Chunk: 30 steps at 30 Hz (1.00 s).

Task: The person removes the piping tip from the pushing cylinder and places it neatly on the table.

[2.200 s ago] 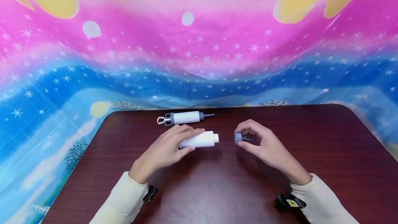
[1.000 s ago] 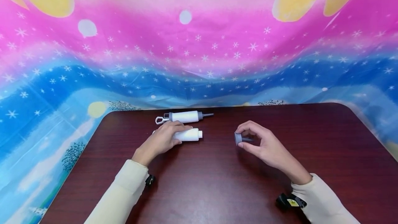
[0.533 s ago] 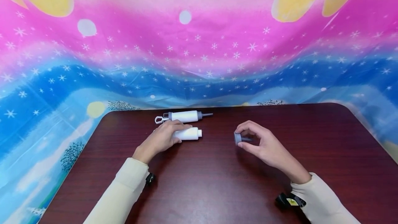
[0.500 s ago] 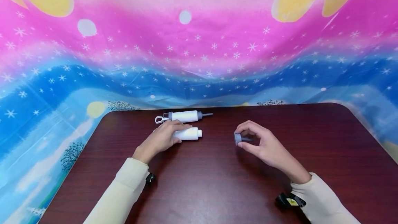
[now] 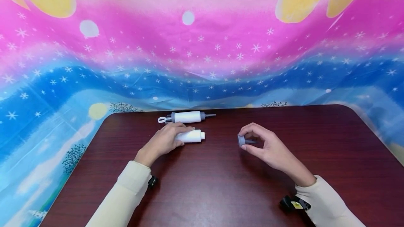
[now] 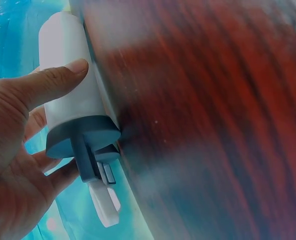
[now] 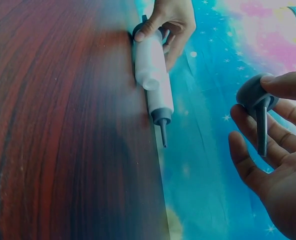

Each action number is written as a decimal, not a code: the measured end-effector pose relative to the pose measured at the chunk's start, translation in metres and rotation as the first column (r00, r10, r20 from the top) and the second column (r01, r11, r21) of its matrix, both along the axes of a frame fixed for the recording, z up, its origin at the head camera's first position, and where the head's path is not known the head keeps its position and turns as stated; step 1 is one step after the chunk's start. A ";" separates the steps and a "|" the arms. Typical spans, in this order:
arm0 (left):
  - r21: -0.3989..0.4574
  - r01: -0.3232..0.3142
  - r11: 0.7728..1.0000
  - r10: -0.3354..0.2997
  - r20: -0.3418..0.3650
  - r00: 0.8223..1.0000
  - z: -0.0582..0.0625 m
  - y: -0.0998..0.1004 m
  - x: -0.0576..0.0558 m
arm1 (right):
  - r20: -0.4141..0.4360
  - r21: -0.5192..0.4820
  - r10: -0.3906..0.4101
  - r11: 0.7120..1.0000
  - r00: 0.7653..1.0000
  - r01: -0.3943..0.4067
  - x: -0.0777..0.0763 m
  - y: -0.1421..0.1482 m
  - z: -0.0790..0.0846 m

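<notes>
My left hand [image 5: 161, 140] grips a white syringe barrel [image 5: 190, 136], thumb laid along its side. The barrel lies sideways low over the table, its short uncovered neck [image 5: 203, 135] pointing right. In the left wrist view the barrel's grey flange [image 6: 83, 137] and white plunger handle [image 6: 104, 205] show at its rear end. To the right, my right hand [image 5: 268, 146] pinches a grey nozzle cap [image 5: 241, 140] between thumb and fingers. The cap's thin spout [image 7: 262, 127] points back toward the palm, and a gap separates the cap from the barrel's neck.
Just behind the left hand, a second white syringe [image 5: 187, 117] lies with its grey nozzle on and its ring handle to the left. The dark reddish wooden table [image 5: 202, 188] has rounded far corners. A patterned cloth [image 5: 202, 55] hangs along its back and sides.
Since the earliest frame, my left hand has carried the barrel left and slightly back, away from the nozzle cap, then stayed put. The rear syringe has rolled slightly. The right hand has kept still.
</notes>
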State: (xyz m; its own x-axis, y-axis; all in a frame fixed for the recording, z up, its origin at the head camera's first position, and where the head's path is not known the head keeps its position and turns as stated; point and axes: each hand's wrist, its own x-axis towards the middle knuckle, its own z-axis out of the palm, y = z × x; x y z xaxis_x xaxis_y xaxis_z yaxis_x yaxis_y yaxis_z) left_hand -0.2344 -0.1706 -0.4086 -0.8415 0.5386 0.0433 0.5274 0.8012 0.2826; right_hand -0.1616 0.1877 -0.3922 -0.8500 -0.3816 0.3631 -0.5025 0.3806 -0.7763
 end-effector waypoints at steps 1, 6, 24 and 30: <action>-0.001 0.002 1.000 -0.002 -0.004 1.000 0.000 0.000 0.000 | 0.000 0.002 -0.001 1.000 1.000 0.001 0.000 0.000 0.000; -0.004 0.004 1.000 -0.004 -0.016 1.000 -0.001 0.000 0.000 | -0.006 0.011 -0.005 1.000 1.000 0.006 0.000 0.000 0.000; -0.013 0.011 1.000 -0.011 -0.048 0.999 0.001 0.004 0.000 | -0.011 0.016 -0.006 1.000 1.000 0.007 0.000 0.001 -0.001; 0.014 0.005 1.000 -0.004 -0.059 0.998 0.006 0.007 0.005 | -0.001 0.022 -0.014 1.000 1.000 0.014 0.000 0.000 -0.001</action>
